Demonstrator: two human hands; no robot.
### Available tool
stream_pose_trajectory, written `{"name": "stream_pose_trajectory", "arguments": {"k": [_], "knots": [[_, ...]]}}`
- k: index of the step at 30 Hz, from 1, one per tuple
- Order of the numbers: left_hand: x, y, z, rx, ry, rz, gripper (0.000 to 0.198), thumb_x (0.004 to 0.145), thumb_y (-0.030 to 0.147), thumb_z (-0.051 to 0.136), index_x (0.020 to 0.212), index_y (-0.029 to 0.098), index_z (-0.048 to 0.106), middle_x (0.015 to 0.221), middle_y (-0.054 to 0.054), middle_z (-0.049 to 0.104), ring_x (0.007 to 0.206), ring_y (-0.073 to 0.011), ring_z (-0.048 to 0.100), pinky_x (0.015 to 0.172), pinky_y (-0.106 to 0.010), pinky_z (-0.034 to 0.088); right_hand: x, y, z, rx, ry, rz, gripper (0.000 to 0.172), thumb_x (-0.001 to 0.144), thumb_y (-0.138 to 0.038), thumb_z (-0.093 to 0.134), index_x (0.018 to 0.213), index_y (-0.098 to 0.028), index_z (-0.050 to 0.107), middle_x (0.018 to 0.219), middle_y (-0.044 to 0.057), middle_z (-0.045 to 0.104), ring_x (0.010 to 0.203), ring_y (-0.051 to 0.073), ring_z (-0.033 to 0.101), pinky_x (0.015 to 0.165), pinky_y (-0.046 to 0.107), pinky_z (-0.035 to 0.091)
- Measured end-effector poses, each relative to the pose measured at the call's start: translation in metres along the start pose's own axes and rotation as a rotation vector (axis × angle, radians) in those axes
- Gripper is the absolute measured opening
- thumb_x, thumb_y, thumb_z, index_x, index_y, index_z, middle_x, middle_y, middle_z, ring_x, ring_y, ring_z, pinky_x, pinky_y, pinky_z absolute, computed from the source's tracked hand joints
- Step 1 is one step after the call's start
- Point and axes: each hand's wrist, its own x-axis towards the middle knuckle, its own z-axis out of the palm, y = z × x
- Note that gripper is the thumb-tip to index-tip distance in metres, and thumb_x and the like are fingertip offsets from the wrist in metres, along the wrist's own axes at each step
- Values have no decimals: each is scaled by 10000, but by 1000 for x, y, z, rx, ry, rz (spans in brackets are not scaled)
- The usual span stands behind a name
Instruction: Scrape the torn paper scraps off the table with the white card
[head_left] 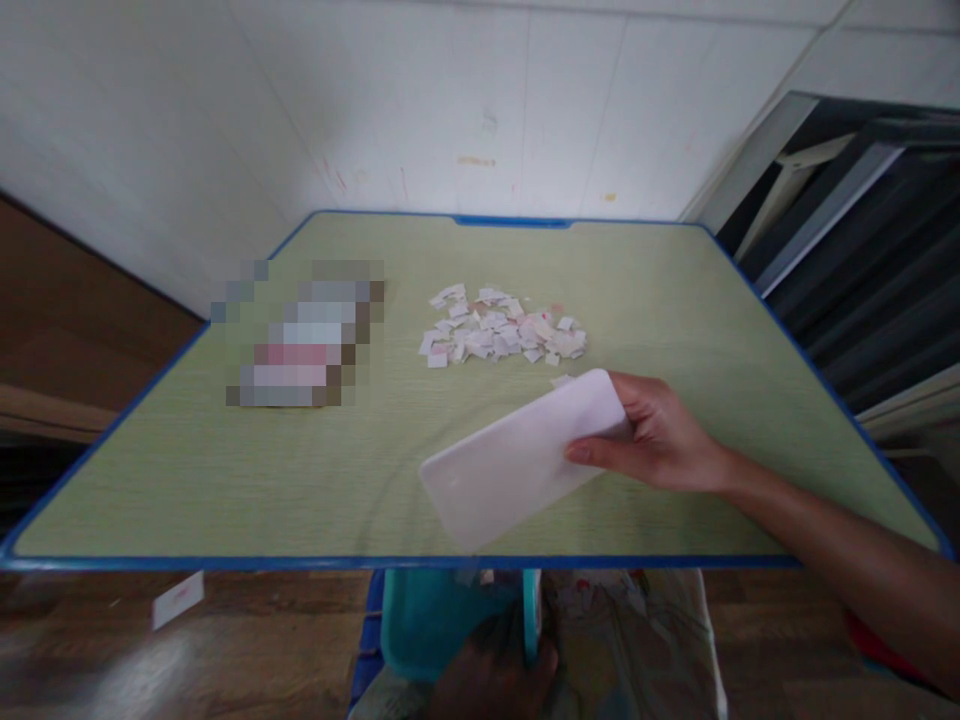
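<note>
My right hand (660, 435) grips one end of a flat white plastic scraper (517, 460), held tilted just above the green table (225, 480) near its front edge. A heap of several small torn white and pink paper scraps (499, 330) lies on the table just beyond the scraper. My left hand (491, 665) is below the table's front edge, closed on the rim of a teal container (435, 620); its fingers are mostly in shadow.
A blurred-out flat object (300, 335) lies on the table's left half. A paper scrap (178, 598) lies on the wooden floor at the left. Dark metal frames (862, 230) lean at the right. A white wall stands behind.
</note>
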Motion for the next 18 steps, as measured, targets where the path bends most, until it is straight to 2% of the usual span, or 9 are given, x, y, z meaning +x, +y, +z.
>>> {"name": "stream_pose_trajectory", "arguments": {"k": [5,8,11,14,18], "knots": [[-2,-1,2,6,-2,1,227,805,231,337,854,230,558,534,-26,518,449,-169,451,440,-272,428,-2,0,-1,-15,-9,-22,290,646,-209,658,928,-227,594,805,-10,646,647,122,603,519,205,490],[-1,-1,1,-10,-27,3,181,787,268,392,835,225,561,571,-24,534,484,-171,474,450,-270,437,2,1,-11,-12,113,-11,288,639,-234,665,920,-228,598,806,-10,646,650,129,603,528,221,485],[0,-1,1,-18,-46,1,147,758,278,450,838,228,562,585,-21,545,508,-177,493,459,-274,446,7,3,-31,-14,332,17,288,641,-283,664,917,-250,591,799,-18,639,623,131,590,519,240,472],[-1,-1,2,-19,-53,-5,140,746,267,472,843,228,564,566,-17,544,479,-177,487,432,-274,439,10,7,-58,-16,474,66,275,643,-317,658,905,-272,587,800,-17,634,585,135,571,490,257,451],[-2,-1,3,-26,-51,-6,141,740,272,488,851,225,561,622,-21,573,534,-181,520,465,-277,459,8,15,-86,38,432,172,272,608,-280,687,867,-267,604,766,-24,640,550,125,564,475,250,437]]}}
